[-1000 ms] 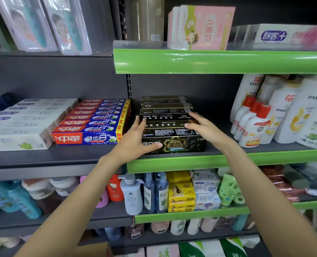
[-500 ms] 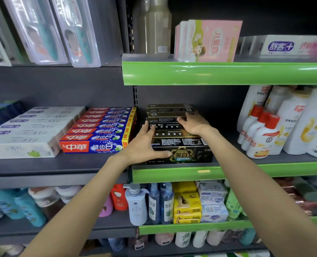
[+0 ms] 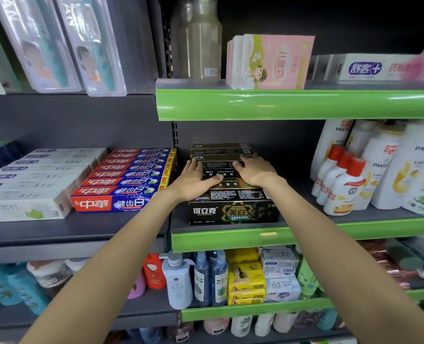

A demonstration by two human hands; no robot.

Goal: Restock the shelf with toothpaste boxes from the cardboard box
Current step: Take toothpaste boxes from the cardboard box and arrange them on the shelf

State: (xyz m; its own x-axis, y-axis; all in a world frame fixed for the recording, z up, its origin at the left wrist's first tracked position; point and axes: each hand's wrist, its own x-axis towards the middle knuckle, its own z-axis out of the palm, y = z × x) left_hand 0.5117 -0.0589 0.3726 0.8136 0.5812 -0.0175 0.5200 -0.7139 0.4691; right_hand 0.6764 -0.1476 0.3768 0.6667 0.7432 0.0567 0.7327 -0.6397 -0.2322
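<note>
Both hands on the black toothpaste boxes (image 3: 233, 212).
Left hand (image 3: 193, 180) and right hand (image 3: 254, 170) press flat on the stack, fingers relaxed, gripping nothing.

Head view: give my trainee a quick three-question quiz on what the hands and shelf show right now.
1. True or false: both hands rest on the black toothpaste boxes.
2. What stands directly right of that stack? A) white shampoo bottles B) red toothpaste boxes C) toothbrush packs
3. Fill in: the shelf's front strip is ___.

Key:
1. True: left hand and right hand both lie on top.
2. A, the white shampoo bottles.
3. Green.
</note>
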